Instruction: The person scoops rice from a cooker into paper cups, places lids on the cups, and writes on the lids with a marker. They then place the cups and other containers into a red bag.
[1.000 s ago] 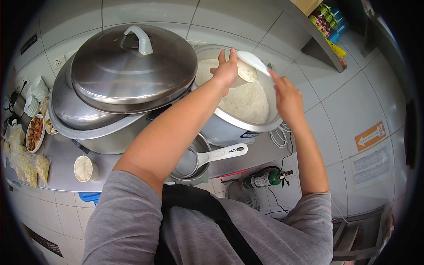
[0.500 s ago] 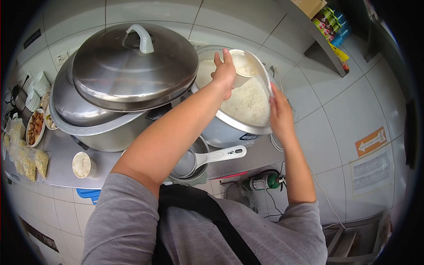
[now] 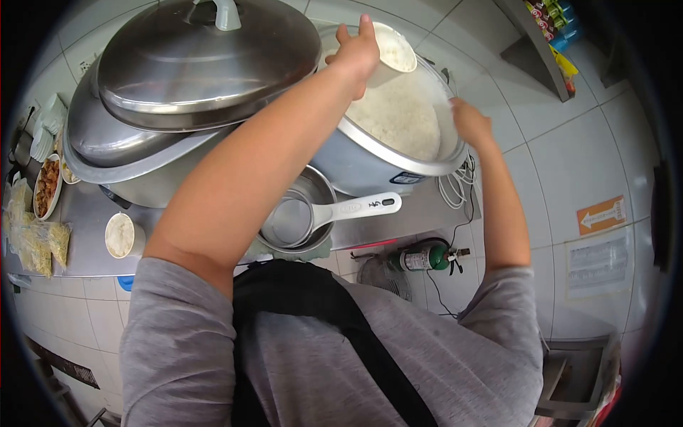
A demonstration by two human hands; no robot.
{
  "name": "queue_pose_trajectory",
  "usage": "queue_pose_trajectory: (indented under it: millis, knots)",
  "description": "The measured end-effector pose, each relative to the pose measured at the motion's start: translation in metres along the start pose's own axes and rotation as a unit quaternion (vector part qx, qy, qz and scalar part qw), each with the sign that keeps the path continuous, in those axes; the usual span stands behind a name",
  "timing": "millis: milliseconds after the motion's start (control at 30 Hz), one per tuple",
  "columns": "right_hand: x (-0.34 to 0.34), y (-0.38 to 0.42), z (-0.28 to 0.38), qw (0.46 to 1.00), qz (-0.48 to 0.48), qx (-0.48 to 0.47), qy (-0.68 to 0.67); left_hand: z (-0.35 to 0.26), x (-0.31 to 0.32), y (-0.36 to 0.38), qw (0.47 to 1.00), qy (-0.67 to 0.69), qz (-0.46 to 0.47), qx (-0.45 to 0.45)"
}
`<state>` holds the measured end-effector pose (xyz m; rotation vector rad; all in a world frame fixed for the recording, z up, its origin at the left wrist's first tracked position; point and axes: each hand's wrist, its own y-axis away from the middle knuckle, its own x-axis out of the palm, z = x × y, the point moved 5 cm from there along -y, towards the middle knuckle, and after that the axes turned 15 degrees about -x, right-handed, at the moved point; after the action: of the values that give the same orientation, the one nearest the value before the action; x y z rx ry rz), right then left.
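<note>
My left hand (image 3: 358,55) grips a white paper cup (image 3: 395,51) filled with rice, held over the far part of a large open cooker. White rice (image 3: 398,117) lies inside the cooker (image 3: 370,153), with steam or haze above it. At the cooker's right rim is my right hand (image 3: 472,122), its fingers closed; what they hold blends into the pale inner wall and cannot be made out. A second cup of rice (image 3: 121,235) stands upright on the metal counter at the left.
A steel lid (image 3: 213,71) rests over another large pot (image 3: 153,178) at the left. A white-handled strainer (image 3: 356,207) lies across a metal bowl (image 3: 313,186). Bagged food (image 3: 35,238) and an oval dish of brown food (image 3: 48,186) are far left. Cables (image 3: 455,186) hang beside the cooker.
The view has shifted, and the cooker appears larger. The cup in my left hand is tilted more toward me. My right hand has moved away from the cup; the white paddle is no longer clearly visible.
</note>
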<state>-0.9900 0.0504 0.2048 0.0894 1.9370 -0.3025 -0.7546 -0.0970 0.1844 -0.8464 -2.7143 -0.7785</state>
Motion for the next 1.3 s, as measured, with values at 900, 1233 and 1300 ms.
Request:
queue_pose_trajectory:
  millis: [900,1233,1300]
  knots:
    - [-0.077,0.057,0.012,0.869,-0.012,0.151,-0.471,-0.032,-0.015,0.036,0.991,-0.126,-0.032,-0.007]
    - [-0.105,0.066,0.144,0.981,-0.177,-0.057,0.054,0.004,0.004,-0.01,0.995,0.02,0.087,-0.04]
    - [-0.123,0.073,0.12,0.922,-0.337,-0.131,-0.14,0.008,0.0,-0.007,0.995,0.019,0.083,-0.052]
